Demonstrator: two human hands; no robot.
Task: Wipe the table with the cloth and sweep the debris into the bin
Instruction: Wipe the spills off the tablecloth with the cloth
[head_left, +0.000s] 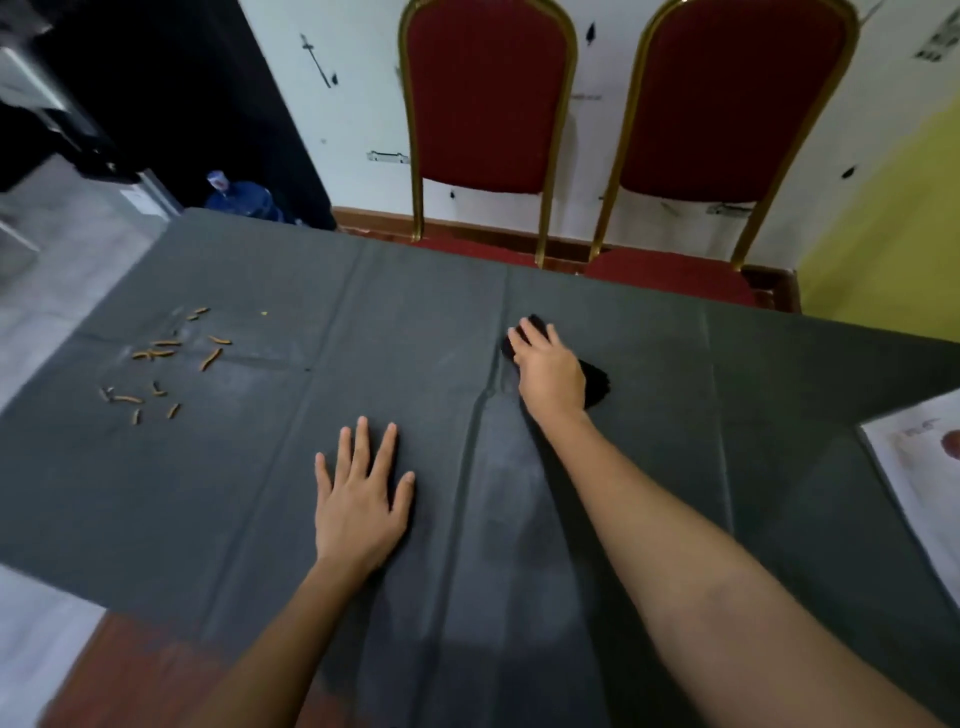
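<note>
Well over on your left, the debris (166, 358), a scatter of short orange-brown bits, lies on the counter (260, 493) near its left edge. Some bits sit in a far cluster and some a little nearer you. Beyond that corner a blue water bottle (244, 197) sits on the floor. Moving right, your left hand (358, 499) lies flat on the counter's dark grey cover, palm down, fingers straight and spread, holding nothing, well apart from the debris. Past the far edge stand two red chairs (488, 104) with gold frames. Further right, your right hand (550, 369) reaches out, fingers curled over the bunched black cloth (596, 382), gripping it against the cover, which is creased just beside the hand. A white printed sheet (919, 483) lies at the right edge.
</note>
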